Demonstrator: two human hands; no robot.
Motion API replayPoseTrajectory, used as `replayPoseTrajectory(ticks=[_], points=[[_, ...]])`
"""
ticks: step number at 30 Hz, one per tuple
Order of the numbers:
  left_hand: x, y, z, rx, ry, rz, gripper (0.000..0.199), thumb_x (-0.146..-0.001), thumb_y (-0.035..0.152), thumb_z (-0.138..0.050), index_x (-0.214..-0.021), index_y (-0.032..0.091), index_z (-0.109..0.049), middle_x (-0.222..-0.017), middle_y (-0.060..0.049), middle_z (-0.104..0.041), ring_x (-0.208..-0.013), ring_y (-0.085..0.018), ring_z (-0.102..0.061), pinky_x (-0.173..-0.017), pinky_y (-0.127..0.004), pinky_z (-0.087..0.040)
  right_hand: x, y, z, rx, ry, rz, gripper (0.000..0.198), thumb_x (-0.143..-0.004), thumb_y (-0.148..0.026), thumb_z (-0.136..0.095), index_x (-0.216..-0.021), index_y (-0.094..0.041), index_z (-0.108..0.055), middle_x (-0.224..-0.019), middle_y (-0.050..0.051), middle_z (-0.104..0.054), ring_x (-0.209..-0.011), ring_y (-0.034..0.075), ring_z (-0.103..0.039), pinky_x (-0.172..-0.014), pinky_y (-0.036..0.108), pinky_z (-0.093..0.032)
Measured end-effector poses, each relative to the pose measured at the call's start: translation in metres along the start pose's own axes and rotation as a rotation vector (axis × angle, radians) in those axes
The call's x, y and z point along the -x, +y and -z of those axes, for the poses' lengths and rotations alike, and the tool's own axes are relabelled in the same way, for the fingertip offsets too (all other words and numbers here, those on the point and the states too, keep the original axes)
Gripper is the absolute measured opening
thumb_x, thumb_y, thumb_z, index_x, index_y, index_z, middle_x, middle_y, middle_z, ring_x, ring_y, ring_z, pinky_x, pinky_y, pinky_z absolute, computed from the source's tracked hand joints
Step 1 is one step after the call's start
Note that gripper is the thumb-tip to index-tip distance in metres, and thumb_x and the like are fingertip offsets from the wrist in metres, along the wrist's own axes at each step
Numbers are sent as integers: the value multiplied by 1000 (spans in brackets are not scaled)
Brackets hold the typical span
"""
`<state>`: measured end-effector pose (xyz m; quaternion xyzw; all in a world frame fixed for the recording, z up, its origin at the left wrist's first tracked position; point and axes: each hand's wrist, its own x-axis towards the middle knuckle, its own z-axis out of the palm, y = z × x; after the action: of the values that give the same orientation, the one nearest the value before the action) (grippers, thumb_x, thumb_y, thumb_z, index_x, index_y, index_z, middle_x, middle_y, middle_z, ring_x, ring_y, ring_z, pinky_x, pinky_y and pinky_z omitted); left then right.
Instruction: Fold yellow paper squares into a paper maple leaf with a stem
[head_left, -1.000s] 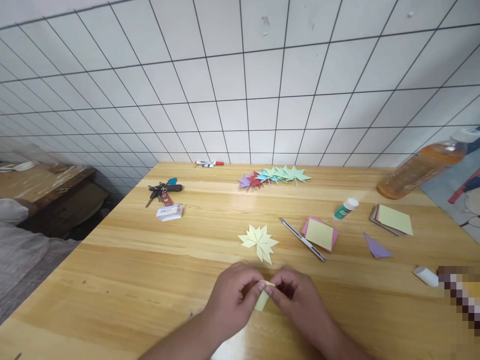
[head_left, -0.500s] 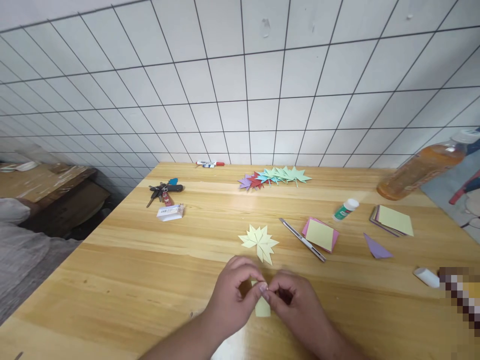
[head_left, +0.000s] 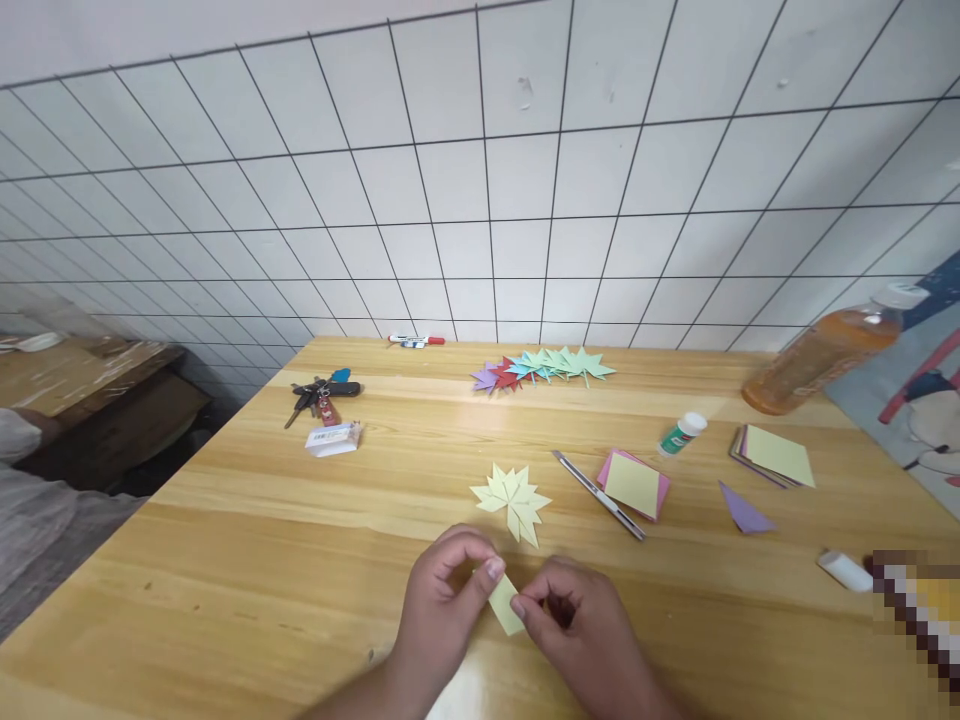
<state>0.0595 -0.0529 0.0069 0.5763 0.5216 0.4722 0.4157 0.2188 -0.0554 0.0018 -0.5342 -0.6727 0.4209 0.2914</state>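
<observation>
A small strip of pale yellow paper (head_left: 505,606) is pinched between my two hands over the near part of the table. My left hand (head_left: 448,598) grips its upper left end between thumb and forefinger. On its right edge, the thumb and forefinger of my right hand (head_left: 566,612) are closed. Just beyond my hands lies a pale yellow folded-paper leaf (head_left: 513,500) with pointed lobes. To the right of that leaf rest a utility knife (head_left: 598,495) and a small stack of yellow and pink paper squares (head_left: 634,484).
Overlapping coloured paper leaves (head_left: 544,368) lie near the tiled wall. A glue stick (head_left: 683,434), another paper stack (head_left: 772,456), a purple triangle (head_left: 745,509) and a tilted bottle (head_left: 829,350) are on the right. Keys (head_left: 324,393), a small box (head_left: 333,439) and markers (head_left: 416,341) are on the left.
My hands have drawn slightly apart, showing more of the yellow strip, which is now tilted. My left hand has shifted left. The whole view has moved a little.
</observation>
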Motion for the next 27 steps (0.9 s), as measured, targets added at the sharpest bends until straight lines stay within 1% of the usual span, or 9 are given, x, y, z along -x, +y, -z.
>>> replayPoseTrajectory(ticks=[10,14,16,17,19,21,22,24,27], points=[[-1,0,2,109,145,105,21,-77,34,-60,-66,16,-56,-67,-1,-53,-68,-16,-51,-65,-24,-41,0,0,0,-42,17,-2,19,-76,-24,-56,-59,-18,-60,-56,-1,-53,-52,11,-46,-49,21,-34],[-8,-2,12,195,295,240,23,-74,39,-63,-73,16,-58,-69,0,-55,-66,-14,-49,-63,-22,-40,0,4,2,-17,47,34,22,-76,-22,-55,-55,-18,-53,-57,-1,-52,-54,11,-47,-50,21,-35],[-11,-2,15,205,337,246,24,-73,39,-64,-74,16,-58,-69,0,-55,-67,-14,-49,-64,-22,-41,0,6,5,-29,75,39,24,-78,-23,-54,-55,-18,-51,-57,-1,-50,-54,12,-47,-50,21,-35],[-11,-2,15,195,307,239,24,-73,39,-64,-72,16,-57,-68,1,-54,-66,-13,-49,-63,-22,-41,0,7,6,-42,93,47,23,-79,-24,-53,-57,-18,-52,-57,-1,-50,-54,12,-47,-50,22,-35],[-9,-1,11,147,186,216,23,-75,37,-62,-69,16,-56,-66,1,-53,-65,-13,-50,-62,-22,-41,0,7,9,-67,121,97,14,-81,-26,-51,-71,-19,-58,-66,1,-55,-59,13,-50,-53,22,-37],[-5,0,5,75,43,177,22,-77,35,-61,-67,16,-57,-67,-1,-55,-66,-15,-51,-64,-24,-41,1,5,10,-59,101,173,13,-81,-26,-52,-88,-20,-60,-79,3,-60,-69,15,-54,-57,23,-39],[-3,1,2,43,-1,154,21,-77,34,-60,-67,16,-57,-67,-1,-56,-67,-15,-52,-65,-24,-41,1,4,9,-35,75,197,14,-80,-25,-53,-90,-21,-61,-81,4,-61,-71,16,-54,-59,24,-40],[1,2,-3,-3,-42,112,20,-77,33,-59,-66,16,-58,-67,-2,-57,-67,-16,-53,-65,-25,-42,3,3,7,33,25,201,9,-80,-24,-53,-78,-21,-62,-73,2,-60,-69,16,-54,-60,24,-39],[3,3,-5,13,-37,91,19,-77,32,-60,-67,16,-59,-69,-3,-58,-70,-17,-54,-68,-26,-42,3,1,5,83,20,153,20,-82,-24,-51,-64,-20,-58,-60,0,-55,-59,14,-51,-55,23,-35]])
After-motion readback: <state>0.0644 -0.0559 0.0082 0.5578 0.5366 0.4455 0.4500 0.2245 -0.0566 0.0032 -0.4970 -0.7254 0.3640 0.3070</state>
